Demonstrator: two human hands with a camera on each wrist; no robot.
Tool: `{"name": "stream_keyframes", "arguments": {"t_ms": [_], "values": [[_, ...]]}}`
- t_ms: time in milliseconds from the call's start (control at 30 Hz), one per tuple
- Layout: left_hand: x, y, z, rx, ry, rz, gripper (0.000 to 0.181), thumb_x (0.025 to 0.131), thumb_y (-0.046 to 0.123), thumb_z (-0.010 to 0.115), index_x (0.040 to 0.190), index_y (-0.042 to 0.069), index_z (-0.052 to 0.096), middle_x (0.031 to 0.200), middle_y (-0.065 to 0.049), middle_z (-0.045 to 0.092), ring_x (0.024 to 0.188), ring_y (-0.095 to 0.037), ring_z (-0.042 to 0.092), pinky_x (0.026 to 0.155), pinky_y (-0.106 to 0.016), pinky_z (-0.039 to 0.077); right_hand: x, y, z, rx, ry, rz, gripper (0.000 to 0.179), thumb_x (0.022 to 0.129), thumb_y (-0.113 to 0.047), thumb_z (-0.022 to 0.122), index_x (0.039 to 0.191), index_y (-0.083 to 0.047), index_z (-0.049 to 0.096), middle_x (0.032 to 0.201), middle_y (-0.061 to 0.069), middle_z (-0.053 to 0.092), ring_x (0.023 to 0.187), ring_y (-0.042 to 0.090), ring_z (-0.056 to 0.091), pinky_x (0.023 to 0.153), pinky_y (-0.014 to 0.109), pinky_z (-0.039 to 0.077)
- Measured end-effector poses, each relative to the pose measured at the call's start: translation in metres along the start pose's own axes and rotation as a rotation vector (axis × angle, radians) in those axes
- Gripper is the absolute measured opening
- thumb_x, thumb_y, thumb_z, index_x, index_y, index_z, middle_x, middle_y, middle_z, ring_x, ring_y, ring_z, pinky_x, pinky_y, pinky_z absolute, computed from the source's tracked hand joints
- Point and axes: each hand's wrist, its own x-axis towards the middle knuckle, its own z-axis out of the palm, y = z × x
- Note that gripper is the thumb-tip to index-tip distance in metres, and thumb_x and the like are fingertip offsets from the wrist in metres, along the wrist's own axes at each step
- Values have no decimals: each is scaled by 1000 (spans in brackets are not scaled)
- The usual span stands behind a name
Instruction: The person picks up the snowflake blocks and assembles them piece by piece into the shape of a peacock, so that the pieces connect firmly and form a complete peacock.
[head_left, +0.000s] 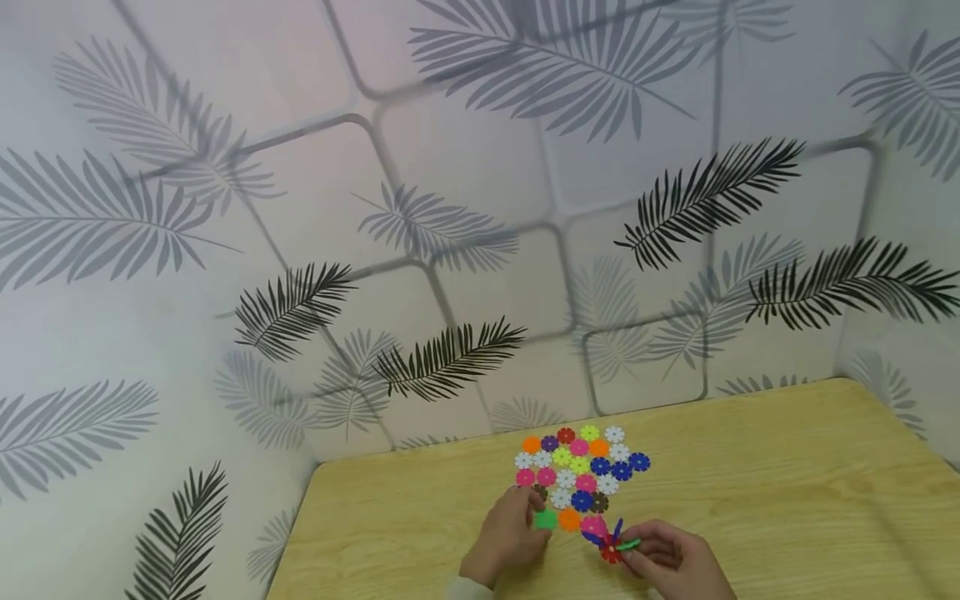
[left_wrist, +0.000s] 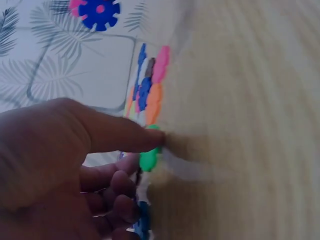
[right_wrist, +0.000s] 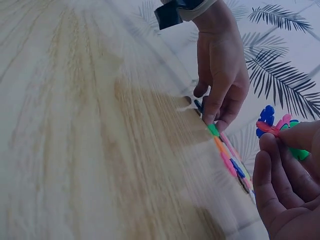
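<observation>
My left hand (head_left: 510,535) is low at the near left edge of a flat group of plastic snowflake discs. Its thumb and a finger pinch a green snowflake disc (left_wrist: 148,160) at the tabletop; the other fingers are loosely bent. Off to the right, my right hand (head_left: 675,558) pinches a small joined cluster of snowflake discs (right_wrist: 270,128), held above the table. A red disc (head_left: 611,552) faces the head camera, with blue, green and pink discs slotted around it. Beside the green disc lie an orange disc (head_left: 570,521) and a pink disc (head_left: 592,525), the latter partly behind the cluster.
Loose snowflake discs in white, blue, yellow, pink, orange and other colours lie in uneven rows on the wooden table (head_left: 787,483), beyond both hands. Behind the table's far edge rises a wall (head_left: 495,292) with a leaf pattern.
</observation>
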Motion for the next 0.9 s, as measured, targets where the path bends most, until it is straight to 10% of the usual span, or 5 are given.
{"name": "stream_keyframes", "arguments": {"t_ms": [200, 600, 900], "values": [[4, -16, 3, -98, -19, 26, 21, 90, 14, 86, 98, 13, 66, 90, 5, 58, 79, -7, 51, 72, -23, 47, -1, 1, -2, 54, -36, -3, 23, 94, 0, 81, 117, 0, 77, 97, 6, 81, 91, 21, 78, 78, 30, 67], [-58, 15, 25, -698, 130, -88, 15, 90, 14, 89, 100, 4, 83, 94, -1, 82, 83, -9, 73, 76, -19, 60, -6, -6, -6, 170, -186, -102, 32, 97, -8, 80, 124, 7, 72, 101, 16, 82, 93, 26, 82, 83, 32, 68], [-71, 39, 39, -713, 262, -72, 11, 89, 17, 90, 93, 8, 84, 89, -1, 83, 80, -6, 72, 75, -19, 57, -13, -9, 1, 185, -209, -88, 30, 99, -9, 79, 123, 8, 72, 101, 17, 83, 93, 30, 82, 81, 36, 69]]}}
